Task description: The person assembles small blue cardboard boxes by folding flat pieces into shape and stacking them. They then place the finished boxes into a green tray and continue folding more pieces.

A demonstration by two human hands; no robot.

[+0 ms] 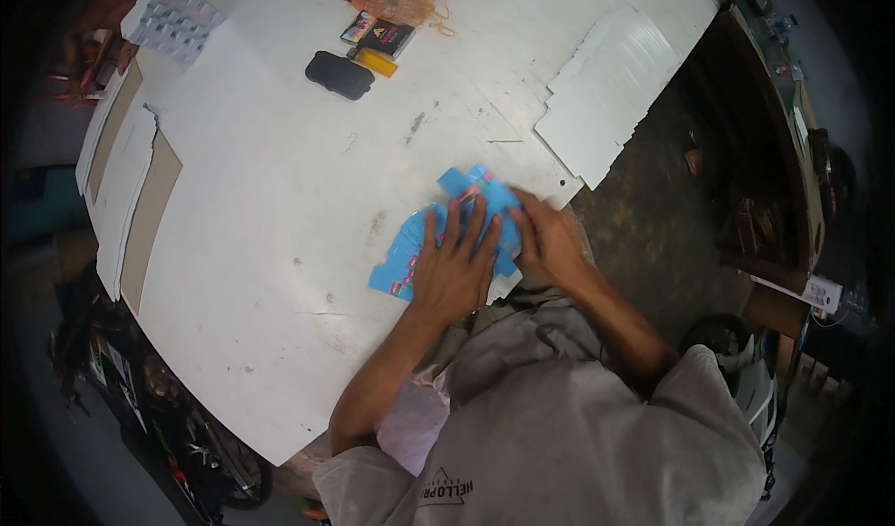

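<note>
Cutouts (403, 258) lie on the table (261, 246) — case (339, 75) behind.

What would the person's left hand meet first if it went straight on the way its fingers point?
Most likely the far end of the flat, blue printed card pieces, just ahead of the left hand's fingers, which already overlap them; relative height is unclear.

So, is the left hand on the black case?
No, the left hand lies on the fanned blue pieces, apart from the black case.

Left of the blue cards (401, 263), passage is afforded over white tabletop (252, 228); beyond them, way is obstructed by dark case (339, 75), and beyond-right by ragged white sheet (611, 93).
</note>
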